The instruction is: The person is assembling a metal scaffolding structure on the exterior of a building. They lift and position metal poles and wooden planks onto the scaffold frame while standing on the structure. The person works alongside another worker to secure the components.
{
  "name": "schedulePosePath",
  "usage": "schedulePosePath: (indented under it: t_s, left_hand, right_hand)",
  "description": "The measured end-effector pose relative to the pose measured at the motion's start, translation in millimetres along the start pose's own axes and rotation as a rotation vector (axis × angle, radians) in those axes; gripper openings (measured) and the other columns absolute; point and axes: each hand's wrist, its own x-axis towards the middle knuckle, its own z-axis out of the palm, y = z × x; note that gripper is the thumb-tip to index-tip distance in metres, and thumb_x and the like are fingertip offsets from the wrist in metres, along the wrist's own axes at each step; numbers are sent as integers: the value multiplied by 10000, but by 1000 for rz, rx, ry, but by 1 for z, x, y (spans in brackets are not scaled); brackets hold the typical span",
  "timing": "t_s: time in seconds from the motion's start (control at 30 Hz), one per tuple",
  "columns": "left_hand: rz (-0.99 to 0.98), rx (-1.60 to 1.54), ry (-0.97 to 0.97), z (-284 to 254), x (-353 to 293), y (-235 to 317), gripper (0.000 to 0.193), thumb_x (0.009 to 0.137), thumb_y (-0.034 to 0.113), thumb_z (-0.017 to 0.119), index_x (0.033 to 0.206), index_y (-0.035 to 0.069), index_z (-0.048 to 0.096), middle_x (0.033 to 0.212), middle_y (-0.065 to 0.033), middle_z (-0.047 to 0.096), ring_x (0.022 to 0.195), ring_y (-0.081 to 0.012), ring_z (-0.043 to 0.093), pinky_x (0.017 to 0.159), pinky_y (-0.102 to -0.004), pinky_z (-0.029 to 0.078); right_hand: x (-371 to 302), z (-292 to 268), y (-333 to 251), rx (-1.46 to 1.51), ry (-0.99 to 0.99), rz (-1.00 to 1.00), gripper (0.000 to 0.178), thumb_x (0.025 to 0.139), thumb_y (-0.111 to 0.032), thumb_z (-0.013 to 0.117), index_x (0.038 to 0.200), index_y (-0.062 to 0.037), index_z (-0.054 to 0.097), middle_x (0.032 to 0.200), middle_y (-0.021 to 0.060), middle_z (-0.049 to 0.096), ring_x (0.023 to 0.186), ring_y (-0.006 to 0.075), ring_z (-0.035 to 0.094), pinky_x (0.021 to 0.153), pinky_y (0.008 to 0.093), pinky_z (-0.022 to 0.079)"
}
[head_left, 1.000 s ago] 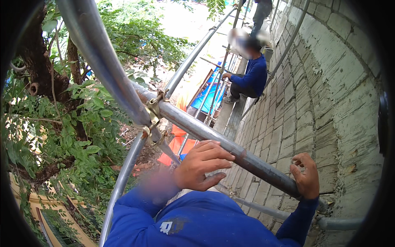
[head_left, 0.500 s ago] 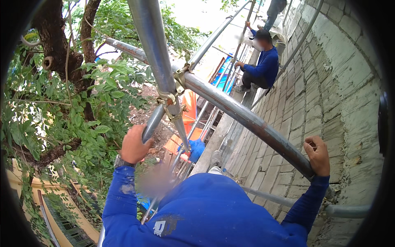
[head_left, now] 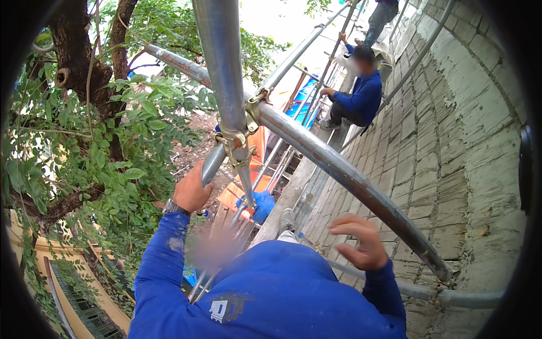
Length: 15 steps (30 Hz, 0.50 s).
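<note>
Wrapped round the end of a short grey scaffold tube point(head_left: 213, 164) is my left hand point(head_left: 192, 188), with a watch at its wrist. Brass-coloured clamps point(head_left: 232, 138) join that tube to a thick upright pole point(head_left: 221, 62). A long rusty horizontal tube point(head_left: 350, 175) runs from the joint down to the block wall on the right. My right hand point(head_left: 363, 243) is in the air left of this tube, not touching it. Its fingers are apart and curved, and nothing is in them.
A block wall point(head_left: 429, 152) rises along the right. A co-worker point(head_left: 359, 90) in blue crouches on the scaffold ahead, another person's legs point(head_left: 379, 22) beyond. Tree branches and leaves point(head_left: 135, 124) crowd the left. Orange sheeting point(head_left: 257, 152) and a blue bundle point(head_left: 261, 206) lie below.
My right hand has let go of the rusty tube's lower end near the wall and moved left toward my body. My left hand stays on the short tube.
</note>
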Motion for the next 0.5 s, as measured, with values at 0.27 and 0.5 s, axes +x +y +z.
schedulePosePath:
  t_s: [0.27, 0.5]
  left_hand:
    - [-34, -113, -72, -14, 19, 37, 711, 815, 223, 788, 1438, 65, 483, 1221, -244, 688, 1103, -450, 670, 952, -500, 531]
    - [-120, -396, -266, -16, 41, 7, 639, 763, 263, 845, 1323, 54, 620, 1157, -135, 718, 1038, -258, 681, 973, -382, 508]
  right_hand:
    - [-2, -15, 162, 298, 468, 323, 151, 1001, -104, 638, 1026, 33, 695, 960, 81, 707, 864, 136, 666, 820, 288, 536]
    - [36, -36, 184, 205, 360, 278, 69, 913, -33, 682, 957, 18, 695, 902, 96, 692, 820, 155, 639, 764, 292, 508]
